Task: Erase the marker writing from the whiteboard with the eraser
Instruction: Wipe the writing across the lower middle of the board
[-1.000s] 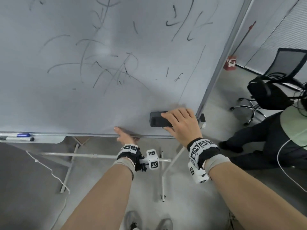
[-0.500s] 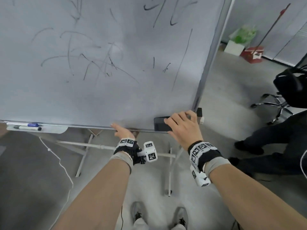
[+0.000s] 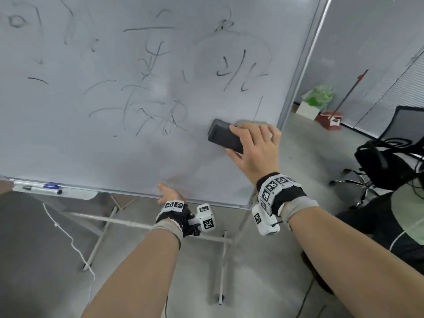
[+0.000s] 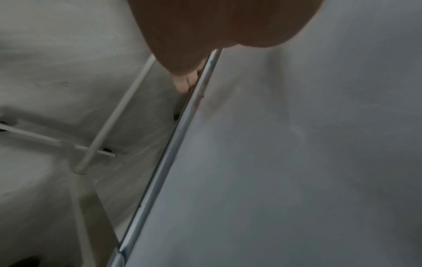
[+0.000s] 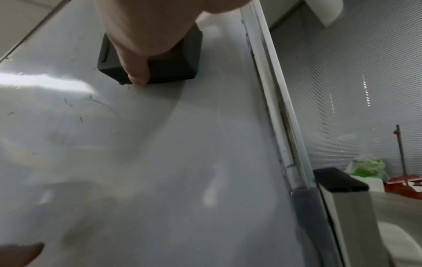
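Note:
The whiteboard (image 3: 91, 145) stands on a metal frame and carries thin black marker strokes (image 3: 146, 106) over its upper and middle area. My right hand (image 3: 252, 145) grips a black rectangular eraser (image 3: 222, 136) and presses it flat on the board near the right edge. In the right wrist view the eraser (image 5: 173, 65) lies under my thumb, with faint strokes (image 5: 95, 103) below it. My left hand (image 3: 168, 193) holds the board's bottom rail (image 3: 114, 191), thumb on the front. In the left wrist view its fingers (image 4: 186, 84) curl behind the rail (image 4: 182, 126).
Two markers (image 3: 46, 188) lie in the tray at the board's lower left. The stand's white legs (image 3: 103, 232) and a cord (image 3: 68, 239) cross the floor below. A seated person (image 3: 401, 216) and a black office chair (image 3: 387, 161) are at right; a red dustpan (image 3: 329, 119) sits behind.
My right hand has slid the eraser up from the board's bottom edge to mid-height by the right frame. The left hand stays on the bottom rail. The head view has tilted up.

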{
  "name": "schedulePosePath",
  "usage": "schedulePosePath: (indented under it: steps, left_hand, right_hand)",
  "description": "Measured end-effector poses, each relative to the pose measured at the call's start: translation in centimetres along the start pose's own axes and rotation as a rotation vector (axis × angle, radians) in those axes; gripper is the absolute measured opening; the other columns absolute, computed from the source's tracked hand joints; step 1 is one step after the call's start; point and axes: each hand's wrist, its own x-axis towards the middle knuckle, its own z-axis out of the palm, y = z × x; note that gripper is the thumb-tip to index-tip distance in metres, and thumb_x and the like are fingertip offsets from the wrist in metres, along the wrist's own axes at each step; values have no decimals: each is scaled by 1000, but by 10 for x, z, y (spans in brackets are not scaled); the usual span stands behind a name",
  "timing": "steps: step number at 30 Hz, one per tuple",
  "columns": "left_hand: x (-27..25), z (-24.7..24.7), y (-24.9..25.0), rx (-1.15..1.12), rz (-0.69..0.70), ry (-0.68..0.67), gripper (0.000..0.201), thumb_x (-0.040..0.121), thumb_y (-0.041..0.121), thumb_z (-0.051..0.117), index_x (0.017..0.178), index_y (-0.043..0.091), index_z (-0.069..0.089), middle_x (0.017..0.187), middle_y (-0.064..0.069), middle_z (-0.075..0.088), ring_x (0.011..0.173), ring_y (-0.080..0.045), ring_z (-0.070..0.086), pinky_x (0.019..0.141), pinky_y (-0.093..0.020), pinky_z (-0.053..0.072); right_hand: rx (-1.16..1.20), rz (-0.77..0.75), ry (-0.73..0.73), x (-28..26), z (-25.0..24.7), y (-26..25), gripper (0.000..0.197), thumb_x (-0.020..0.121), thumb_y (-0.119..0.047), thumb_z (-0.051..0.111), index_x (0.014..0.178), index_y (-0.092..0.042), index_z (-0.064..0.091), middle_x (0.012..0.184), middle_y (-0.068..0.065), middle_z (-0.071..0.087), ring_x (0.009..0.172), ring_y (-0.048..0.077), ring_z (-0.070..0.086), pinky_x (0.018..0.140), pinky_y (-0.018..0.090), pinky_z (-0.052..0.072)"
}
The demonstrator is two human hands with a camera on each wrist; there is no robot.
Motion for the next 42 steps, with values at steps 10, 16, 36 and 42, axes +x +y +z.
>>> schedulePosePath:
  steps: [10, 16, 36, 42]
  left_hand:
    - [-80, -51, 66, 72, 167, 20, 74, 95, 52, 43, 153, 8, 26, 158, -18, 29, 144, -37, 32, 120, -41, 22]
    - [-84, -41, 81, -19, 185, -14, 100, 78, 76, 46, 154, 15, 23, 159, -7, 29, 145, -31, 31, 121, -43, 20]
    - [-112, -33, 97, 86, 215, 134, 92, 94, 68, 29, 156, 2, 12, 164, -18, 11, 152, -35, 12, 123, -43, 2]
    - [-105, -40, 104, 144, 181, 150, 94, 93, 70, 27, 155, 1, 16, 163, -19, 15, 151, -37, 15, 123, -44, 5]
  right_hand:
    - [-84, 118, -54, -5, -15, -29, 41, 87, -43, 74, 115, -16, 64, 117, 2, 64, 101, 28, 57, 91, 42, 39]
    - [-130, 151, -191, -21, -12, -44, 48, 77, -44, 83, 109, -15, 63, 110, 5, 62, 98, 29, 54, 87, 40, 36]
    - [-130, 548, 215, 27, -40, -12, 58, 90, -50, 67, 121, -2, 58, 109, 17, 59, 102, 36, 52, 91, 43, 41]
    - [-42, 182, -98, 16, -16, -57, 53, 84, -48, 76, 115, -9, 57, 113, 12, 60, 99, 32, 52, 82, 44, 44]
